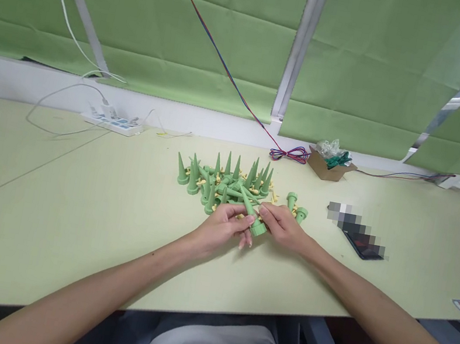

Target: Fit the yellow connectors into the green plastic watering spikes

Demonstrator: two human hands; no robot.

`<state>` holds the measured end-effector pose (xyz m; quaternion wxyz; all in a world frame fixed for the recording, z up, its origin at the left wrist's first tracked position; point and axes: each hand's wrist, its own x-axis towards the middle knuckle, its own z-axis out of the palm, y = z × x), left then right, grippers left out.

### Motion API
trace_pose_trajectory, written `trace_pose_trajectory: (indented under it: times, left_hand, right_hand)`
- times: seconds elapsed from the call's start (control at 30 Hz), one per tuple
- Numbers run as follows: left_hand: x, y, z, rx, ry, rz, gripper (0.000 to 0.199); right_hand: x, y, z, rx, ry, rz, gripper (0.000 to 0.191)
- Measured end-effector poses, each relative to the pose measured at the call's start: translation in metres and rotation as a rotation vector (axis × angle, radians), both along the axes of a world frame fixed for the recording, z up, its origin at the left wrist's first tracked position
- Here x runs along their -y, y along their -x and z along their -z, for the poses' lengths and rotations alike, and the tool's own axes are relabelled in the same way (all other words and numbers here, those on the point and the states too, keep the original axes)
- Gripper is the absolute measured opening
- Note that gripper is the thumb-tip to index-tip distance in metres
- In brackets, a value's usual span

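Note:
My left hand [220, 228] is closed on a green plastic watering spike [248, 204], a cone with a ridged round cap. The spike tilts, its tip pointing up and away and its cap towards me. Close beside it, my right hand [285, 227] has thumb and fingers pinched together near the cap; what they hold is hidden. Just beyond my hands lies a heap of similar green spikes [192, 177], several standing upright on their caps. Small yellow pieces [274, 196] are scattered among them. Two more green spikes [301, 214] lie right of the heap, near my right hand.
A partly blurred phone [363, 240] lies to the right on the pale table [71, 215]. At the back stand a small cardboard box [329, 170] with clear and green plastic, a coiled red-blue cable [289, 154] and a white power strip [117, 125]. Green blinds [219, 33] hang behind.

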<state>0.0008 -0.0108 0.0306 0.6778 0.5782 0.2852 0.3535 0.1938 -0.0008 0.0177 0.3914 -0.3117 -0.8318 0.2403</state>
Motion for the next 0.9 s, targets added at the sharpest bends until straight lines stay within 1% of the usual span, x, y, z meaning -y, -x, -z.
trace_pose_trajectory:
  times: [0.07, 0.13, 0.33, 0.43, 0.47, 0.5, 0.57, 0.63, 0.67, 0.7, 0.77, 0.83, 0.9]
  left_hand:
    - [0.000, 0.000, 0.001, -0.018, -0.032, 0.001, 0.040]
    - [0.000, 0.000, 0.001, -0.058, -0.097, -0.003, 0.040]
    - [0.003, 0.001, 0.000, -0.182, -0.303, -0.061, 0.032]
    - [0.004, 0.000, 0.003, -0.224, -0.400, -0.108, 0.028]
    - [0.004, 0.001, 0.006, -0.249, -0.467, -0.141, 0.028]
    - [0.004, 0.001, 0.008, -0.291, -0.574, -0.178, 0.027]
    - [0.003, 0.002, 0.013, -0.379, -0.841, -0.224, 0.024]
    - [0.003, 0.003, 0.017, -0.438, -1.049, -0.197, 0.016]
    - [0.002, 0.004, 0.018, -0.464, -1.106, -0.197, 0.014]
    - [0.002, 0.005, 0.019, -0.482, -1.139, -0.194, 0.014]
    - [0.002, 0.005, 0.020, -0.493, -1.146, -0.199, 0.014]
    - [0.003, 0.004, 0.020, -0.475, -1.105, -0.211, 0.014]
    - [0.003, 0.002, 0.019, -0.445, -1.030, -0.228, 0.014]
  right_hand:
    - [0.000, 0.000, 0.001, -0.001, -0.006, -0.001, 0.043]
    - [-0.001, 0.001, 0.001, 0.000, 0.003, 0.001, 0.043]
    - [0.000, 0.001, -0.003, -0.014, 0.057, -0.002, 0.044]
    - [0.001, 0.002, -0.003, -0.022, 0.118, 0.011, 0.045]
    - [0.001, 0.002, -0.003, -0.025, 0.149, 0.021, 0.046]
    - [0.001, 0.003, -0.002, -0.027, 0.186, 0.034, 0.048]
    - [0.000, 0.004, -0.002, -0.018, 0.272, 0.051, 0.050]
    - [-0.002, 0.005, -0.002, 0.002, 0.343, 0.052, 0.051]
    - [-0.002, 0.005, -0.002, 0.011, 0.365, 0.049, 0.051]
    - [-0.003, 0.005, -0.002, 0.016, 0.376, 0.047, 0.050]
    - [-0.003, 0.006, -0.002, 0.017, 0.373, 0.046, 0.049]
    - [-0.004, 0.006, -0.002, 0.015, 0.362, 0.049, 0.050]
    - [-0.003, 0.006, -0.003, 0.014, 0.349, 0.059, 0.051]
